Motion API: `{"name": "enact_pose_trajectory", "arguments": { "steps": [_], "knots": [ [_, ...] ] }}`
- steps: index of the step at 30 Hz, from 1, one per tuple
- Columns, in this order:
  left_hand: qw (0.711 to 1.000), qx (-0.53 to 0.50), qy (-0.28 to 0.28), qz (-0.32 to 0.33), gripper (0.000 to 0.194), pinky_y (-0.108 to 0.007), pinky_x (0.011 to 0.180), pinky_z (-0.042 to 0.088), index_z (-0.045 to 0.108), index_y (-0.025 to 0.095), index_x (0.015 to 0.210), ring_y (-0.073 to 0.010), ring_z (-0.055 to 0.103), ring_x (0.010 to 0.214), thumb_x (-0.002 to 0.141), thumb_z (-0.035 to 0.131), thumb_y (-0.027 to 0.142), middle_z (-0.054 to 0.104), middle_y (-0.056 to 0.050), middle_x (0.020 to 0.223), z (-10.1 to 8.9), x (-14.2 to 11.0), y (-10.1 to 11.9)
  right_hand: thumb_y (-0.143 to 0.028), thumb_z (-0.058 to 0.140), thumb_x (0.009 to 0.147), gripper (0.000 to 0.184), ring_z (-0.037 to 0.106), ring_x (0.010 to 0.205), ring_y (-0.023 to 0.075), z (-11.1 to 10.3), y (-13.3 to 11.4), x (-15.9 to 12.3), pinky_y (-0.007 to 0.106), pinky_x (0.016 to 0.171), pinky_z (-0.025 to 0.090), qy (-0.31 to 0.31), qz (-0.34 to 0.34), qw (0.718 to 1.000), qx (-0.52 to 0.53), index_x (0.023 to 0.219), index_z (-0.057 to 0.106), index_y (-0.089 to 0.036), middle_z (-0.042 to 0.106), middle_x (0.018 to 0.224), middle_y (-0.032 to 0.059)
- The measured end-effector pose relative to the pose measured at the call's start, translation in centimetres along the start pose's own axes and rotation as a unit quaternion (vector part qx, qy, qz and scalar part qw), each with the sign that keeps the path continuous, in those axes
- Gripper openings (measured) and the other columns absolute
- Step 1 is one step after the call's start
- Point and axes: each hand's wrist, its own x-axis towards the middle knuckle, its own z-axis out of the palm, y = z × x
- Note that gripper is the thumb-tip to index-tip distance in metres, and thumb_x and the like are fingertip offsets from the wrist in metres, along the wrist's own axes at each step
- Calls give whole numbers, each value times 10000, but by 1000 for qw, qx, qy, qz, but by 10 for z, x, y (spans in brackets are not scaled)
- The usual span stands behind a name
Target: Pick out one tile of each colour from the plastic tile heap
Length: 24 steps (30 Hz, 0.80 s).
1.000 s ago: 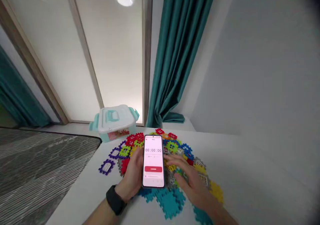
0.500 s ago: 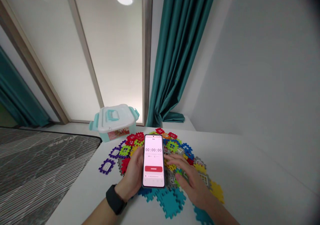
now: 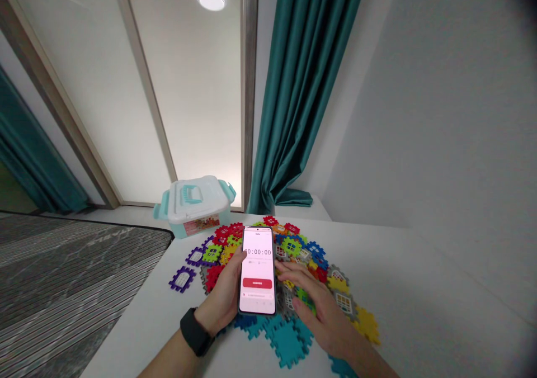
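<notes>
Over the tabletop (image 3: 138, 325), our left hand (image 3: 224, 294) clamps its fingers on the phone (image 3: 257, 269); our right hand (image 3: 316, 299) is beside it, fingers parted. We seem to be reading its timer; the next move likely needs steady support. "00:00:00" shows, partly covered; the red button (image 3: 257, 283) is illegible.

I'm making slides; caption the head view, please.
Left hand holds a phone over colorful toy pieces, right hand beside the phone.

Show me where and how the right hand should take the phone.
Pinch the phone front and back by its straight right edge, probably best coming from the right. It faces the camera, the left hand grips its left edge, and the right hand is on its right side.
</notes>
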Motion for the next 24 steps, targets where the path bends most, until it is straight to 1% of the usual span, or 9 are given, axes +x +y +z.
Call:
{"name": "enact_pose_trajectory", "arguments": {
  "steps": [3, 5, 7, 10, 13, 16, 19, 22, 24],
  "knots": [
    [999, 24, 19, 15, 593, -321, 817, 519, 604, 179, 1312, -271, 709, 1011, 723, 669, 178, 741, -93, 1198, 0, -1, 2, -257, 492, 985, 353, 450, 1427, 264, 1, -2, 1, 526, 1190, 352, 11, -6, 1000, 2, 1325, 570, -311, 536, 1511, 59],
    [999, 42, 17, 16, 676, -309, 790, 517, 598, 180, 1321, -261, 709, 980, 649, 626, 103, 742, -92, 1185, 2, -3, 5, -256, 494, 984, 349, 452, 1426, 261, 2, -4, 2, 524, 1191, 353, 14, -10, 1000, 0, 1317, 579, -314, 540, 1509, 53],
    [998, 57, 15, 19, 701, -299, 758, 513, 601, 184, 1323, -245, 709, 929, 628, 601, 90, 748, -89, 1155, 4, -5, 9, -252, 498, 982, 350, 455, 1424, 258, 2, -5, 2, 521, 1186, 363, 13, -14, 1000, -2, 1315, 585, -316, 541, 1509, 49],
    [996, 81, 17, 25, 694, -289, 723, 506, 604, 194, 1325, -221, 701, 863, 638, 592, 92, 750, -81, 1125, 5, -8, 13, -238, 499, 979, 357, 445, 1431, 257, 1, -4, 2, 522, 1181, 374, 9, -18, 1000, -2, 1317, 587, -313, 540, 1509, 50],
    [994, 103, 19, 30, 671, -287, 741, 507, 604, 195, 1321, -209, 693, 856, 657, 599, 97, 745, -74, 1116, 3, -8, 14, -226, 494, 980, 354, 440, 1434, 261, 2, -3, 3, 524, 1187, 366, 10, -24, 1000, -2, 1314, 593, -293, 541, 1507, 69],
    [993, 108, 22, 40, 669, -271, 755, 503, 587, 208, 1341, -190, 684, 852, 680, 622, 113, 736, -63, 1138, 0, -8, 12, -228, 496, 979, 342, 471, 1411, 269, 2, -5, 3, 523, 1185, 374, 7, -33, 999, -2, 1301, 605, -273, 543, 1502, 90],
    [993, 105, 39, 40, 656, -271, 742, 504, 580, 217, 1347, -188, 680, 825, 699, 651, 139, 733, -63, 1150, -2, -11, 13, -223, 501, 976, 335, 478, 1407, 273, 3, -8, 3, 538, 1182, 381, -2, -31, 999, -8, 1286, 616, -273, 553, 1492, 88],
    [990, 110, 64, 55, 660, -269, 763, 500, 592, 222, 1341, -200, 683, 878, 690, 658, 134, 731, -57, 1169, -9, -19, 24, -233, 498, 986, 324, 479, 1408, 285, 3, -9, 3, 563, 1184, 377, 2, -26, 999, -20, 1280, 630, -272, 572, 1473, 94],
    [986, 124, 84, 69, 657, -254, 772, 491, 609, 228, 1332, -193, 680, 906, 684, 643, 125, 728, -46, 1187, -20, -28, 36, -254, 500, 996, 308, 500, 1392, 292, 4, -8, 2, 566, 1181, 385, 14, -26, 999, -26, 1267, 646, -272, 595, 1447, 98]
  ]
}}
